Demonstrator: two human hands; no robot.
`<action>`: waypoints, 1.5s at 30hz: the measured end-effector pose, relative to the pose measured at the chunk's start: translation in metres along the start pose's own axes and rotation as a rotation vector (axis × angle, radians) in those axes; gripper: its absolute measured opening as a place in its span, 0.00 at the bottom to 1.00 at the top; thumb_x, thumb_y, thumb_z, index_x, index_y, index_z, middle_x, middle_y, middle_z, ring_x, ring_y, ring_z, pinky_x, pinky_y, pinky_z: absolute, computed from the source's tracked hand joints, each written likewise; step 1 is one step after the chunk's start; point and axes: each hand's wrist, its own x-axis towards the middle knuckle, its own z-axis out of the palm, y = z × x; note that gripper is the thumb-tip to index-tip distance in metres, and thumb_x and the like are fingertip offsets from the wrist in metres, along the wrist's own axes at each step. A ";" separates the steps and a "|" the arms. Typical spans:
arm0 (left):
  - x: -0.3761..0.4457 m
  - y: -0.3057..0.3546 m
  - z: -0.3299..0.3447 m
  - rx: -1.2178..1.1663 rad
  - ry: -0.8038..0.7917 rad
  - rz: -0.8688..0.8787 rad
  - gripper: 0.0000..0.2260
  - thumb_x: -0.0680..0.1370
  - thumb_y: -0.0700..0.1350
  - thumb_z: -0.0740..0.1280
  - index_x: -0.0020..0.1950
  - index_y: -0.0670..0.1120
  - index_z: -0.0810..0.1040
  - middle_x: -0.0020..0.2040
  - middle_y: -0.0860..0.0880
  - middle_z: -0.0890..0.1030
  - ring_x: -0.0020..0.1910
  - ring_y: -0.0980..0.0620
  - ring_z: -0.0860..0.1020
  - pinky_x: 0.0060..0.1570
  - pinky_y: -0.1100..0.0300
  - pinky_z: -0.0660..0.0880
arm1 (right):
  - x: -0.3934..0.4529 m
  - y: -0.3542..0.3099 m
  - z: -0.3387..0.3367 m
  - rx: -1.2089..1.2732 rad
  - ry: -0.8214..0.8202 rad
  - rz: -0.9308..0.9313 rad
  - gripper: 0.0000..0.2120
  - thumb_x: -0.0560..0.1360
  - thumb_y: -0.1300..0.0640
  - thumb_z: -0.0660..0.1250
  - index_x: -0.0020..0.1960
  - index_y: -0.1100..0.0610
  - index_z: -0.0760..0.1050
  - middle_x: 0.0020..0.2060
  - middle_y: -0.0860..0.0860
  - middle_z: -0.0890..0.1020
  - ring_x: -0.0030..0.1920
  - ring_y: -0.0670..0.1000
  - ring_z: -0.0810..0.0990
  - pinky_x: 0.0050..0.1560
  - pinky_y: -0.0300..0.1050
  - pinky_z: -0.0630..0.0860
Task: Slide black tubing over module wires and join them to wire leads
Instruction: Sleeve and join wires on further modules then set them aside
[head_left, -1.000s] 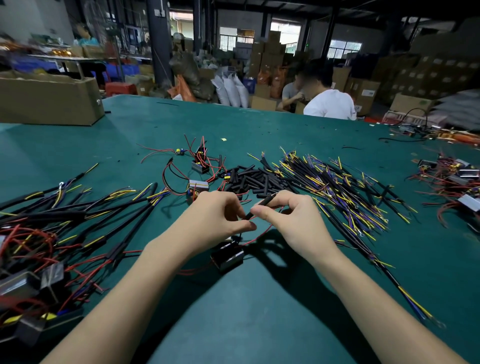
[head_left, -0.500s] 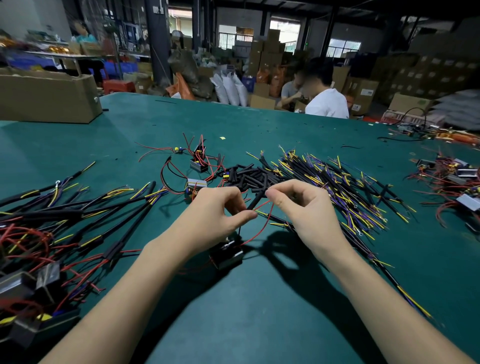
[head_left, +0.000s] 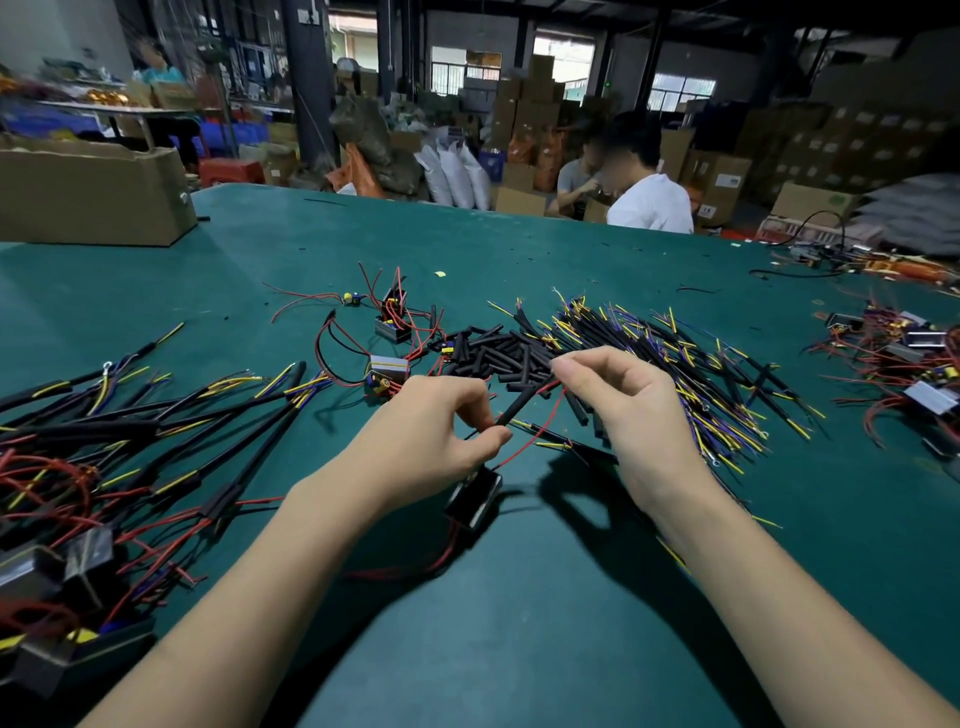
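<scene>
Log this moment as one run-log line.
step: sleeving module wire | left hand: pinches black tubing | right hand: pinches red wire | module: on green table | lead join: not yet

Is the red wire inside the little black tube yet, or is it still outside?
Cannot tell for sure. The red wire runs alongside the black tube, between the left hand and right hand; its tip hides behind fingertips.

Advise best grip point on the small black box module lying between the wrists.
Likely pinch the small black box module across its long side walls, coming from above. It lies flat on the green mat; red wires leave its ends, so the sides look clear.
</scene>
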 end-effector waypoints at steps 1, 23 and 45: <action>0.000 0.001 -0.002 0.011 -0.020 -0.012 0.07 0.74 0.48 0.71 0.37 0.51 0.75 0.38 0.58 0.78 0.39 0.63 0.74 0.42 0.61 0.69 | 0.000 0.000 -0.001 0.024 0.016 0.015 0.03 0.74 0.62 0.70 0.42 0.57 0.81 0.33 0.43 0.82 0.35 0.39 0.77 0.41 0.28 0.71; 0.002 0.027 0.034 -0.700 0.188 -0.215 0.02 0.75 0.38 0.68 0.44 0.43 0.81 0.33 0.47 0.82 0.24 0.58 0.70 0.28 0.68 0.67 | 0.002 0.007 0.003 0.034 -0.059 0.083 0.02 0.71 0.59 0.71 0.40 0.55 0.81 0.31 0.46 0.83 0.32 0.40 0.75 0.37 0.33 0.70; 0.003 0.002 0.040 -0.395 0.343 -0.154 0.06 0.76 0.41 0.69 0.38 0.46 0.81 0.31 0.51 0.81 0.27 0.62 0.73 0.32 0.67 0.71 | 0.023 0.050 -0.024 -1.117 0.188 0.225 0.07 0.74 0.52 0.68 0.49 0.51 0.83 0.50 0.54 0.81 0.58 0.57 0.68 0.57 0.49 0.67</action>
